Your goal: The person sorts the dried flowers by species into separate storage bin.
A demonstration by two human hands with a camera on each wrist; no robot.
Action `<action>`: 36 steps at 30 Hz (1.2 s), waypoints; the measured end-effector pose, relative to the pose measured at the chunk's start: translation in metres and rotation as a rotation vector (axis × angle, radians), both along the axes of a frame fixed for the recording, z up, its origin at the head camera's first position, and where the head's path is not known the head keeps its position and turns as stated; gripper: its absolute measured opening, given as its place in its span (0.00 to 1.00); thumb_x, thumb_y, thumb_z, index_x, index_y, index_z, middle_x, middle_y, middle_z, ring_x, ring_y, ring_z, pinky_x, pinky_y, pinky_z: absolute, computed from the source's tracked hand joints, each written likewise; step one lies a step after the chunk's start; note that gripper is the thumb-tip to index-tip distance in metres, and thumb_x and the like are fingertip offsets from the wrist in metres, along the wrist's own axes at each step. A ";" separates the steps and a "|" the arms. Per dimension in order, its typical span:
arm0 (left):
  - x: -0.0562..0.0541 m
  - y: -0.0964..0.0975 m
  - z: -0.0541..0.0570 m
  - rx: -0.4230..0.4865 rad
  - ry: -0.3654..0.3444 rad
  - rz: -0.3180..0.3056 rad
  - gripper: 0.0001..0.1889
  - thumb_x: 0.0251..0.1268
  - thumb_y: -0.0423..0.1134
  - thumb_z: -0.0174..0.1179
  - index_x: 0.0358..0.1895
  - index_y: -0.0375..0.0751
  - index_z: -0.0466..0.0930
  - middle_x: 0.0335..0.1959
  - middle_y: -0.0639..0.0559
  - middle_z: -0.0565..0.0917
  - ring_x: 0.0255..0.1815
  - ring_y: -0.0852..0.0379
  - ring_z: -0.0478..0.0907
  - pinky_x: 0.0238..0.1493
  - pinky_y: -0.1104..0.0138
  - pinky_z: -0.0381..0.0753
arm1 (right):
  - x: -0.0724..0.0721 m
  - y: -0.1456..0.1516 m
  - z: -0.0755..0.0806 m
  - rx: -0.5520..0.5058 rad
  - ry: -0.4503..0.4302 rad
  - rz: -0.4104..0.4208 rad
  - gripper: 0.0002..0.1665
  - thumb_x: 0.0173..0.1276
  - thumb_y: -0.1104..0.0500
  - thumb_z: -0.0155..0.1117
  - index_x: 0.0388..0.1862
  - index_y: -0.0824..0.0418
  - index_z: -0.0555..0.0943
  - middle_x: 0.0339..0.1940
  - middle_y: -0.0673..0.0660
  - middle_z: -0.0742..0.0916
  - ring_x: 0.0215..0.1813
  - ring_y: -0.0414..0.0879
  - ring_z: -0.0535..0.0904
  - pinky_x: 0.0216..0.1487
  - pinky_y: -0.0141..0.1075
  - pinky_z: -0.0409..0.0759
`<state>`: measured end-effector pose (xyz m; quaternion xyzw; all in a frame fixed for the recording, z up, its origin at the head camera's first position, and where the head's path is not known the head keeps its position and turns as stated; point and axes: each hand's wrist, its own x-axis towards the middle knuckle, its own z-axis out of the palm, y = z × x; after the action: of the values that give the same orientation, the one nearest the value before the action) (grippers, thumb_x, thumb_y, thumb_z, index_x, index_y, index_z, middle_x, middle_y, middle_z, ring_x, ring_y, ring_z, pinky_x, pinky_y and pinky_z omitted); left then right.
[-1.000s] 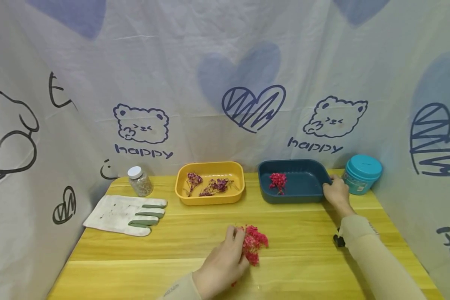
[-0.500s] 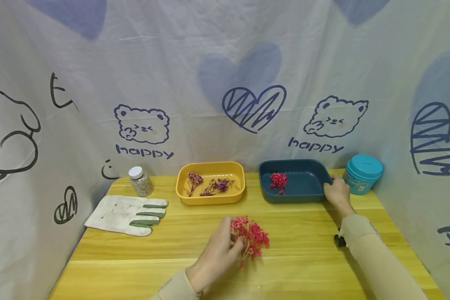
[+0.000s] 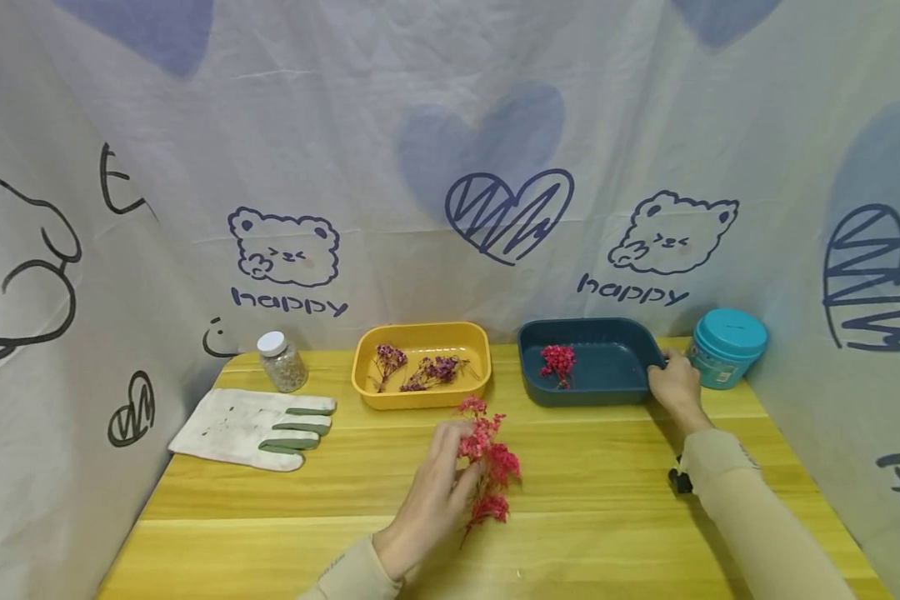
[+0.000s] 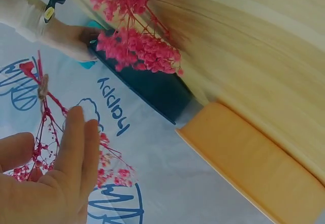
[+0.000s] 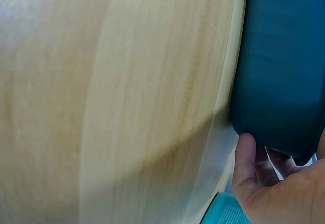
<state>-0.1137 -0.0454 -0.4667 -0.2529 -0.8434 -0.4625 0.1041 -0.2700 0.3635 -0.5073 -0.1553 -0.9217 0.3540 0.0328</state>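
Observation:
My left hand (image 3: 427,504) pinches pink dried flowers (image 3: 501,463) between thumb and fingers, over the middle of the table. In the left wrist view, a twine tie (image 4: 43,87) shows on one stem, and a second pink flower cluster (image 4: 139,49) appears at the top. Over at the back right, my right hand (image 3: 675,388) grips the right end of a dark blue tray (image 3: 615,367). A small pink sprig (image 3: 558,363) lies in that tray's left part. In the right wrist view, thumb and fingers lie against the tray's end (image 5: 274,127).
Left of the blue tray stands a yellow tray (image 3: 422,401) with purple dried sprigs (image 3: 437,371). Farther left are a white-capped jar (image 3: 282,363) and a white and green work glove (image 3: 240,427). A turquoise tub (image 3: 726,348) stands beside the right hand. Printed cloth (image 3: 390,283) hangs behind.
My left hand has lifted and turned the pink flowers, which now reach farther up toward the yellow tray and spread out more. The right hand stays on the blue tray.

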 end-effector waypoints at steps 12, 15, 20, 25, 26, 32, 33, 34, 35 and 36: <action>-0.033 0.005 0.016 0.187 -0.277 -0.024 0.21 0.74 0.29 0.62 0.66 0.41 0.72 0.67 0.39 0.74 0.62 0.39 0.82 0.60 0.57 0.88 | 0.000 0.000 0.000 0.007 0.008 -0.023 0.32 0.76 0.58 0.44 0.72 0.77 0.67 0.72 0.81 0.74 0.73 0.80 0.66 0.75 0.69 0.67; -0.048 0.011 0.021 0.225 -0.329 -0.029 0.21 0.76 0.30 0.61 0.67 0.41 0.71 0.70 0.37 0.73 0.60 0.35 0.83 0.55 0.59 0.90 | 0.000 0.001 0.000 0.008 0.015 -0.029 0.32 0.76 0.59 0.45 0.72 0.77 0.68 0.71 0.81 0.74 0.72 0.80 0.67 0.75 0.69 0.68; -0.072 0.025 0.029 0.235 -0.360 -0.018 0.22 0.77 0.32 0.62 0.69 0.41 0.71 0.72 0.38 0.73 0.59 0.36 0.83 0.49 0.60 0.91 | 0.000 0.000 -0.001 0.013 0.017 -0.026 0.31 0.77 0.58 0.46 0.71 0.77 0.68 0.70 0.81 0.75 0.71 0.80 0.68 0.74 0.69 0.69; -0.093 0.040 0.034 0.235 -0.391 -0.022 0.22 0.76 0.30 0.62 0.68 0.40 0.71 0.70 0.38 0.75 0.52 0.41 0.86 0.46 0.59 0.92 | 0.000 -0.002 -0.003 0.012 0.009 -0.027 0.31 0.77 0.59 0.47 0.71 0.77 0.68 0.70 0.81 0.75 0.71 0.80 0.68 0.74 0.68 0.69; -0.097 0.043 0.035 0.242 -0.406 -0.025 0.22 0.76 0.30 0.62 0.69 0.40 0.71 0.70 0.37 0.75 0.51 0.41 0.87 0.46 0.58 0.92 | 0.000 -0.002 -0.003 0.010 0.008 -0.026 0.31 0.77 0.59 0.46 0.71 0.78 0.68 0.70 0.82 0.75 0.71 0.80 0.68 0.74 0.68 0.69; -0.118 0.059 0.036 0.236 -0.447 -0.014 0.25 0.75 0.29 0.62 0.71 0.41 0.71 0.74 0.38 0.73 0.51 0.42 0.89 0.47 0.57 0.93 | 0.000 -0.001 -0.002 0.005 0.013 -0.022 0.31 0.77 0.59 0.47 0.72 0.77 0.68 0.70 0.82 0.75 0.72 0.79 0.68 0.74 0.68 0.70; -0.121 0.062 0.037 0.224 -0.447 -0.008 0.25 0.75 0.29 0.62 0.71 0.42 0.71 0.74 0.38 0.73 0.51 0.42 0.89 0.47 0.56 0.93 | 0.000 -0.001 -0.002 0.005 0.015 -0.022 0.31 0.77 0.59 0.47 0.72 0.77 0.68 0.70 0.81 0.75 0.72 0.79 0.68 0.74 0.68 0.70; -0.124 0.065 0.038 0.211 -0.449 -0.004 0.24 0.74 0.29 0.63 0.70 0.42 0.71 0.74 0.39 0.73 0.51 0.43 0.89 0.48 0.55 0.92 | 0.000 -0.001 -0.002 0.004 0.017 -0.021 0.31 0.77 0.59 0.47 0.72 0.77 0.68 0.70 0.81 0.76 0.72 0.79 0.68 0.74 0.68 0.70; -0.127 0.068 0.039 0.200 -0.450 -0.001 0.24 0.74 0.29 0.63 0.70 0.42 0.72 0.73 0.38 0.74 0.51 0.42 0.89 0.48 0.53 0.92 | 0.000 -0.001 -0.002 0.004 0.019 -0.022 0.31 0.77 0.59 0.46 0.72 0.77 0.69 0.70 0.81 0.76 0.72 0.79 0.68 0.74 0.68 0.70; -0.131 0.071 0.040 0.190 -0.448 0.001 0.24 0.74 0.29 0.63 0.69 0.42 0.72 0.72 0.38 0.74 0.51 0.42 0.89 0.49 0.51 0.92 | 0.000 0.000 -0.002 0.006 0.020 -0.021 0.31 0.77 0.59 0.46 0.71 0.77 0.69 0.70 0.81 0.76 0.71 0.79 0.68 0.73 0.68 0.70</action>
<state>-0.2443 0.0257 -0.4271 -0.1327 -0.7982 -0.5843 -0.0623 -0.2700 0.3633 -0.5089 -0.1610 -0.9207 0.3526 0.0462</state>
